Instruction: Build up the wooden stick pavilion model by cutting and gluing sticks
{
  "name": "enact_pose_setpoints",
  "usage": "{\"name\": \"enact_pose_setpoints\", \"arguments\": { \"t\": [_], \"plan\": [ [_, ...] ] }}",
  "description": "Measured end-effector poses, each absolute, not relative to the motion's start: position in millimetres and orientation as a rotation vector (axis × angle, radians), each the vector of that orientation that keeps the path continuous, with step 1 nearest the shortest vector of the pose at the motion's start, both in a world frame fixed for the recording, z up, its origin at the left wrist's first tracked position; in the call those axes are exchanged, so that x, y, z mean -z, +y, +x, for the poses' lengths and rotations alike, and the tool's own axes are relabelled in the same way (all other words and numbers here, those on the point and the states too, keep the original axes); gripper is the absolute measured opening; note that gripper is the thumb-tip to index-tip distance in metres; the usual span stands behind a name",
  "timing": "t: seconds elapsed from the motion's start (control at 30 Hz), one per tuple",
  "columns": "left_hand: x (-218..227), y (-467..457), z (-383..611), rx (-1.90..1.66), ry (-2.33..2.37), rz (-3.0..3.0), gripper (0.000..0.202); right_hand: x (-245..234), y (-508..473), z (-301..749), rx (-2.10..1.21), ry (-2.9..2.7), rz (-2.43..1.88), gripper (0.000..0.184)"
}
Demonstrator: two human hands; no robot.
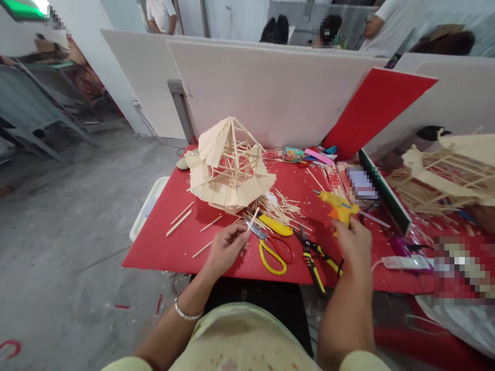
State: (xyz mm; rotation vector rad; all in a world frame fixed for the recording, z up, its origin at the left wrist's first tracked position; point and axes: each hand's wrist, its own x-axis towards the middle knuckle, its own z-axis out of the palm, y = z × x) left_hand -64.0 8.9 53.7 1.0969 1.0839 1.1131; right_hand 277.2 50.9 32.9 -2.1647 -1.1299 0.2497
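Observation:
Between the thumb and fingers of my left hand [227,248] is a short wooden stick [253,219], its tip pointing up and away from me. My right hand [352,238] grips a yellow glue gun [340,202] by its handle, with the nozzle facing left. Beyond my left hand stands a model pavilion [232,170] built of thin sticks, its roof partly covered and partly bare frame. Scissors [273,252] with red and yellow handles lie beside my left hand. A yellow-handled cutter [275,225] and black-and-yellow pliers [312,257] rest between my hands.
Loose sticks [288,206] are scattered right of the model on the red table [154,252]. A white power strip [404,263] lies at the right. White boards [270,93] stand behind the table. Another stick model [444,175] and part of a person's hand [483,216] are further right.

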Motion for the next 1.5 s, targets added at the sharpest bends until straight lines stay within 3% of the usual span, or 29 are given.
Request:
{"name": "enact_pose_setpoints", "arguments": {
  "t": [0.23, 0.73, 0.97, 1.13, 1.27, 1.37, 1.5],
  "plan": [
    [-16, 7, -37, -0.918, 0.939, 1.010, 0.035, 6, 50, 290, -0.293, -1.110, -2.341, 0.043],
    [-16, 65, 64, -0.739, 0.618, 0.856, 0.033, 34, 38, 339, -0.372, -1.212, -2.403, 0.038],
    [-20, 95, 80, -0.758, 0.752, 0.844, 0.011, 23, 35, 341, -0.337, -1.281, -2.504, 0.041],
    [-8, 105, 80, -0.828, 0.738, 0.812, 0.035, 7, 35, 331, -0.280, -1.370, -2.676, 0.045],
    [2, 104, 77, -0.831, 0.702, 0.770, 0.038, -6, 35, 323, -0.044, -1.426, -2.731, 0.046],
    [6, 102, 74, -0.866, 0.707, 0.745, 0.036, -18, 39, 315, 0.104, -1.478, -2.536, 0.042],
    [11, 103, 72, -0.890, 0.721, 0.790, 0.033, -32, 57, 299, -0.147, -1.688, -2.213, 0.031]
  ]
}}
